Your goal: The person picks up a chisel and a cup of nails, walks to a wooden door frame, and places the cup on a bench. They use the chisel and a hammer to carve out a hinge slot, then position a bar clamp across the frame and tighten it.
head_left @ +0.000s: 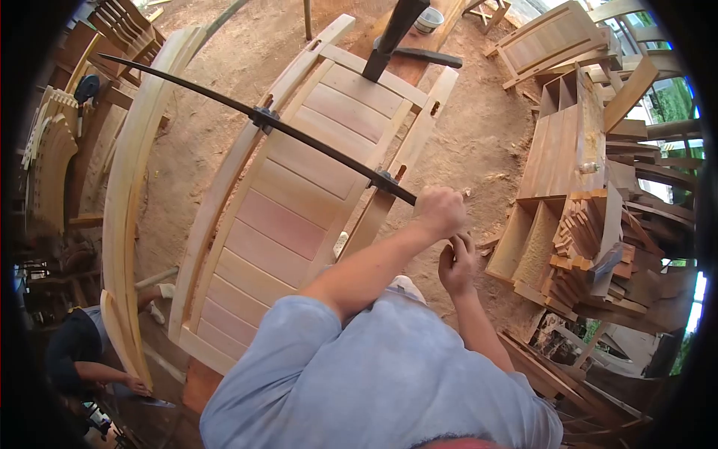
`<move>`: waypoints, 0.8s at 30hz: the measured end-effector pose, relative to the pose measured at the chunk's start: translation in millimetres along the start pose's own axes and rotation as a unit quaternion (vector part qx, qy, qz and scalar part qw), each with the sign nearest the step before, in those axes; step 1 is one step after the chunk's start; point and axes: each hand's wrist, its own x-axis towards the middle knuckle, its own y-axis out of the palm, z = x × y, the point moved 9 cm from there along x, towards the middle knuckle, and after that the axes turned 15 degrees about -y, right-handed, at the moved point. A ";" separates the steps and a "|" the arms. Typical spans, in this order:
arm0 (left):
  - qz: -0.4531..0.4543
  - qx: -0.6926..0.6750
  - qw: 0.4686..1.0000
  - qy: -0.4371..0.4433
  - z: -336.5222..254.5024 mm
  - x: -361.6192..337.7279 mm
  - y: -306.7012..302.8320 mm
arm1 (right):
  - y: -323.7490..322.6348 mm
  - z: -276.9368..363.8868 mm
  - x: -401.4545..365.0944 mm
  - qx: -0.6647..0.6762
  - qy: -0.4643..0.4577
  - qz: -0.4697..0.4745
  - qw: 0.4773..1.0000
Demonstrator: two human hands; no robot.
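A long dark bar clamp (pixel 321 148) lies across a pale slatted wooden panel (pixel 292 196) and its side rails. One clamp jaw (pixel 265 120) sits at the left rail (pixel 217 202), another (pixel 384 181) at the right rail (pixel 411 142). My left hand (pixel 441 212) is closed in a fist around the clamp's near right end, hiding that end. Just below it is my right hand (pixel 458 263), with loosely curled fingers and the thumb apart; nothing shows in it. A dark bar-shaped tool (pixel 390 41) rests at the panel's far end.
A long curved timber (pixel 123 179) stands left of the panel. Beyond it, a co-worker (pixel 78 352) bends over, one hand on the timber's lower end. Wooden boxes (pixel 542 168) and stacked offcuts (pixel 591 239) lie at right. A small bucket (pixel 428 21) stands at the far end.
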 end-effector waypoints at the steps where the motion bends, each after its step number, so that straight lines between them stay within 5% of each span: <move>1: -0.001 0.005 1.000 0.001 0.2 -0.8 0.5 | 12.8 -11.1 -11.0 0.071 -0.012 0.019 0.997; 3: 0.000 0.000 1.000 0.001 1.1 0.6 3.3 | 30.2 -12.3 -19.7 0.150 -0.034 0.041 0.987; 5: -0.016 0.002 1.000 0.001 2.6 -0.9 3.4 | 29.1 -24.2 -22.6 0.329 0.076 -0.091 0.937; 6: -0.026 -0.001 1.000 0.009 2.0 -1.8 3.2 | 25.3 -14.9 -12.8 0.335 0.012 -0.105 0.936; 9: -0.071 -0.039 0.996 0.027 2.5 -5.7 -2.6 | 26.9 -12.0 -2.4 0.346 0.009 -0.192 0.918; 11: -0.098 -0.062 0.992 0.042 2.8 -8.9 -7.9 | 25.7 -41.3 -15.8 0.359 0.140 -0.297 0.873; 16: -0.138 -0.100 0.983 0.072 3.4 -18.1 -16.2 | 21.2 -38.9 -9.6 0.308 0.116 -0.270 0.905; 24: -0.138 -0.080 0.985 0.066 0.5 -21.8 -22.4 | 2.3 -57.2 23.2 0.221 0.256 -0.331 0.881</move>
